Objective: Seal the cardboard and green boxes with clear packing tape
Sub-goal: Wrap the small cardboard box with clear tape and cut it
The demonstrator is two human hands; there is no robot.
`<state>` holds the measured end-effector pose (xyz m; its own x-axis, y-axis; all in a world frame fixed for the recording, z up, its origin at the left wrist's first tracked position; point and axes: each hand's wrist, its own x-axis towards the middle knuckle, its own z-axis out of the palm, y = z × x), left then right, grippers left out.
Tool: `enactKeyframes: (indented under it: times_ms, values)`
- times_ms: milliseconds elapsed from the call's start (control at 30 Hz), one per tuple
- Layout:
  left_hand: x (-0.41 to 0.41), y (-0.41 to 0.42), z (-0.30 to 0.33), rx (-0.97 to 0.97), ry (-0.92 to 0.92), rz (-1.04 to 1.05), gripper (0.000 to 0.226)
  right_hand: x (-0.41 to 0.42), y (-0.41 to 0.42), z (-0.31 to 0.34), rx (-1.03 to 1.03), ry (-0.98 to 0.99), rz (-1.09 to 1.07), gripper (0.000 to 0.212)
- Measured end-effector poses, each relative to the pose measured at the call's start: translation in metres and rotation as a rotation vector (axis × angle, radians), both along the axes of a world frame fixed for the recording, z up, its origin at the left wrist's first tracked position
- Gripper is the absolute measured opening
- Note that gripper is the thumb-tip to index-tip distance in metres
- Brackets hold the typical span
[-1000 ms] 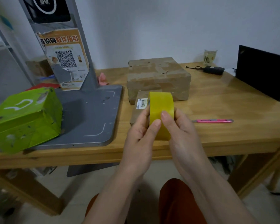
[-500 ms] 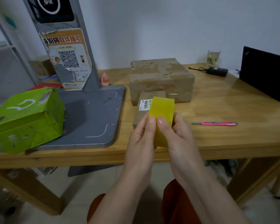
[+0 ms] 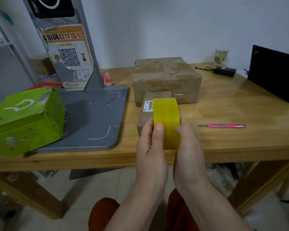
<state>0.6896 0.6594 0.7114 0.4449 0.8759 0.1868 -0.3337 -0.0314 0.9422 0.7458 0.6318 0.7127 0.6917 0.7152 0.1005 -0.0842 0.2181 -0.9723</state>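
We find both hands, left hand (image 3: 151,147) and right hand (image 3: 188,147), gripping the tape roll (image 3: 166,120) over the desk's (image 3: 240,105) near edge, fingers curled around it; no strip pulled, sealing apparently unstarted.

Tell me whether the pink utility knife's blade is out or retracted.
Cannot tell. The pink utility knife lies flat on the table; its grey tip is too small to judge.

Orange-headed torn paper poster (image 3: 68,57) stuck on the grey metal stand at the worktop's back left: large Chinese characters "取件指引" along the top, preceded by "份码" with the first character cut off by the tear. Black QR code below; small print underneath too fine to read. White barcode label (image 3: 148,106) on the small brown cardboard box near the front edge: bars visible, digits illegible. White curved mark, no letters, on the green paper-wrapped box (image 3: 26,119) at the left edge.
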Motion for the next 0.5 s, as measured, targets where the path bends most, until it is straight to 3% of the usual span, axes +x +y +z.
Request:
enactKeyframes:
  times_ms: [200, 500]
  values:
    - [-0.0026, -0.0016, 0.0, 0.004, -0.017, 0.05, 0.024, -0.0035, 0.0035, 0.0026, -0.057, 0.096, 0.025, 0.054]
    - [-0.0076, -0.0032, 0.0029, 0.003, -0.045, 0.073, 0.021, -0.0053, 0.0024, -0.0015, -0.022, 0.112, 0.097, 0.058]
